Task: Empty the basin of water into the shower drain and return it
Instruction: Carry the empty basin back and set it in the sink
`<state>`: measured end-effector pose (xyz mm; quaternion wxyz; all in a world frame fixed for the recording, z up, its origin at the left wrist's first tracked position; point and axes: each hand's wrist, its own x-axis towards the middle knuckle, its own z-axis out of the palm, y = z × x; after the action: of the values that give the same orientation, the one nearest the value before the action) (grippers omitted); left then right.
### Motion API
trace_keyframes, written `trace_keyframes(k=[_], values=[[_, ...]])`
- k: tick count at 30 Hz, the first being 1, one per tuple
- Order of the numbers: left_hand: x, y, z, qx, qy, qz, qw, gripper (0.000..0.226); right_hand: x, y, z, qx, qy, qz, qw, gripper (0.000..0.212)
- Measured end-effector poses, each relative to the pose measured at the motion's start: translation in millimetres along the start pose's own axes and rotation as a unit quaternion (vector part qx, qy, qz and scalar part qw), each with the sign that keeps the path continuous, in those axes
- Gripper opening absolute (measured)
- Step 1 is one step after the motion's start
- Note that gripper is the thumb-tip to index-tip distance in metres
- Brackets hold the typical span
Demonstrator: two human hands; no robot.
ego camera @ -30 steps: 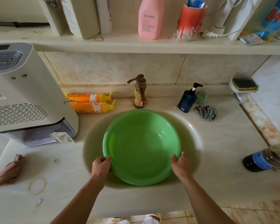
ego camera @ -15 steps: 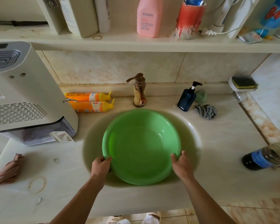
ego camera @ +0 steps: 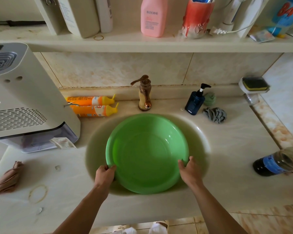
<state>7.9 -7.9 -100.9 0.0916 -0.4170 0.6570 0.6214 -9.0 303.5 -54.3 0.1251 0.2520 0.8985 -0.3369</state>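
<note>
Hands first: two of them, both on one green basin (ego camera: pixel 146 153) that sits inside the pale round sink (ego camera: pixel 200 141) set into the marble surface (ego camera: pixel 235 174). His or her left hand (ego camera: pixel 104 175) has its fingers (ego camera: pixel 111 168) curled over the basin's near-left rim, clamped on it; the right hand (ego camera: pixel 189 171) grips the near-right rim the same way, thumb hooked over the edge. Whether the basin rests on the sink or hangs just off it, I cannot tell, and any water in it is hard to make out through the green.

Behind the sink stands one bronze faucet (ego camera: pixel 144 92). To its left lie two orange tubes (ego camera: pixel 91 105), one just in front of the other, yellow nozzles pointing toward the faucet. To its right stands one dark blue pump bottle (ego camera: pixel 194 102), with one green cloth ball (ego camera: pixel 209 99) just behind it and one grey scrunched cloth (ego camera: pixel 215 114) near it. One white appliance (ego camera: pixel 24 98) fills the far left of the surface, one brownish rag (ego camera: pixel 7 179) lies in front of it, and one dark bottle with a blue label (ego camera: pixel 276 162) lies on its side at the right edge. On the shelf (ego camera: pixel 142 43) above stand one pink bottle (ego camera: pixel 153 16) and one red cup (ego camera: pixel 197 16).
</note>
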Motion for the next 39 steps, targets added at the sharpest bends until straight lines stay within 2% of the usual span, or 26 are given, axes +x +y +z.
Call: trace_keyframes(k=[8,16,25,30,39], values=[[0,1,0,-0.01,-0.014,-0.008,1.0,0.015,-1,1,1,0.007,-0.004,-0.003,1.0,0.066],[1,4,-1,-0.025,-0.022,-0.026,0.999,0.027,-1,0,2,0.026,0.007,0.007,1.0,0.069],[0,8,-2,-0.022,-0.012,-0.008,1.0,0.031,1,2,0,0.035,0.016,-0.001,0.999,0.062],[-5,14,-5,-0.009,-0.003,0.027,1.0,0.016,1,2,-3,0.03,0.017,-0.004,0.999,0.062],[-6,29,-15,0.01,0.02,0.071,0.997,0.03,9,1,-12,0.007,-0.007,0.0,1.0,0.074]])
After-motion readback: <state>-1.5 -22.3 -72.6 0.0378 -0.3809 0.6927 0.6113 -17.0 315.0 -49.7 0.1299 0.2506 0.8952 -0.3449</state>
